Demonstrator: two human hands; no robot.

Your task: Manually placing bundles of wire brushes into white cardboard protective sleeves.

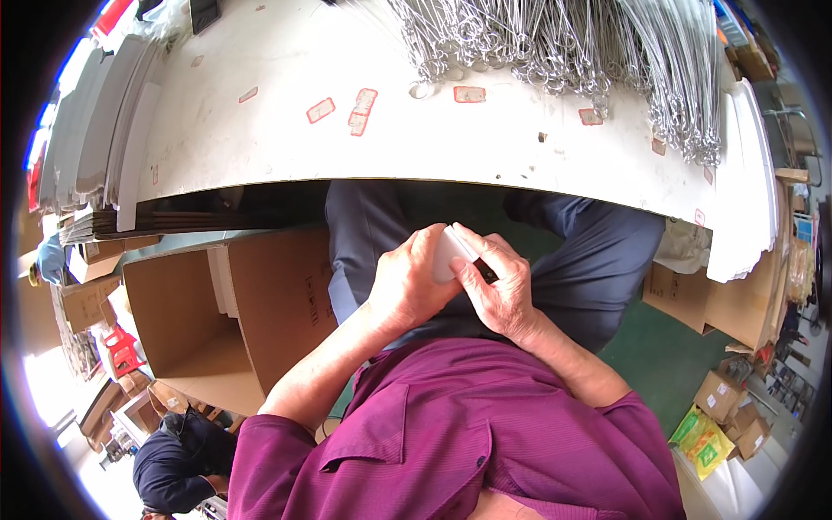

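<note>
Over my lap, both hands meet around a small white box-like piece [451, 253] with flat faces. My left hand [406, 276] is wrapped around its left side, fingertips at the upper edge. From the other side my right hand [501, 282] grips it, thumb against the near face and fingers along the far edge. A dark gap shows between my right thumb and fingers. What lies inside or under the piece is hidden by my hands.
The white table [286, 139] has its front edge just beyond my knees. Silver wires with looped ends [555, 52] heap at the far right. White sheets stand at left [95, 130] and right [750, 182]. An open cardboard box [195, 321] is left; another person [182, 459] bends behind it.
</note>
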